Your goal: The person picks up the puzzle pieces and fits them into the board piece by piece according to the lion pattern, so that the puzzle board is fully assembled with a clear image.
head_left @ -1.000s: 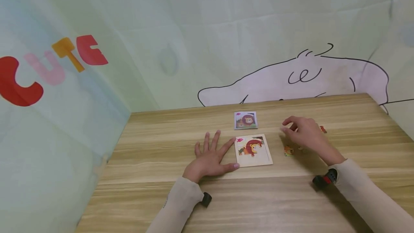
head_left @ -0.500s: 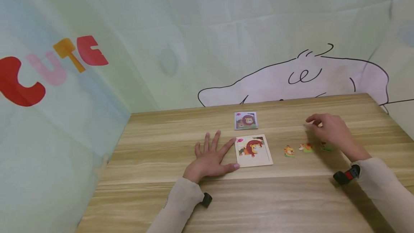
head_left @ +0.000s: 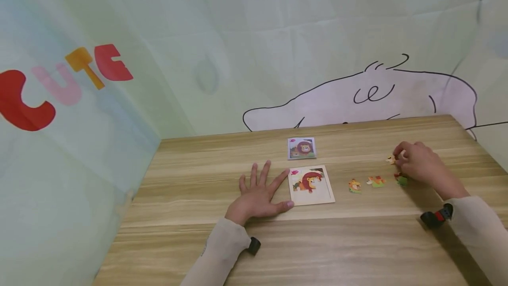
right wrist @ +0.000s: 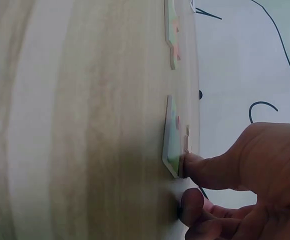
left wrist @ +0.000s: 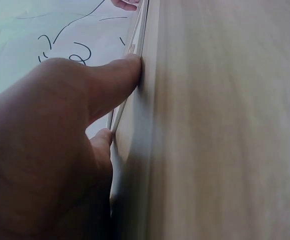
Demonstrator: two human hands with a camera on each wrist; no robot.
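Observation:
In the head view my left hand (head_left: pixel 258 197) lies with spread fingers, index finger and thumb touching the left edge of a square puzzle board (head_left: pixel 311 197). That board bears part of a lion picture. My right hand (head_left: pixel 424 167) has bent fingers low at the right, beside a small yellowish piece (head_left: pixel 390 159) and a green and red piece (head_left: pixel 401 180). The right wrist view has its thumb at the far end of a green piece (right wrist: pixel 173 145), with a gap between thumb and index finger. Two more pieces, an orange one (head_left: pixel 355 186) and a white-orange-green one (head_left: pixel 375 181), lie between board and hand.
A small lion picture card (head_left: pixel 301 148) lies behind the board on the wooden table (head_left: pixel 190 180). Behind the table hangs a pale printed cloth (head_left: pixel 238 56) with a line drawing; coloured letters show at the left.
My right hand has moved right, uncovering the pieces that it hid beside the orange one, and its fingertips are now lower among the far right pieces. My left hand stays put.

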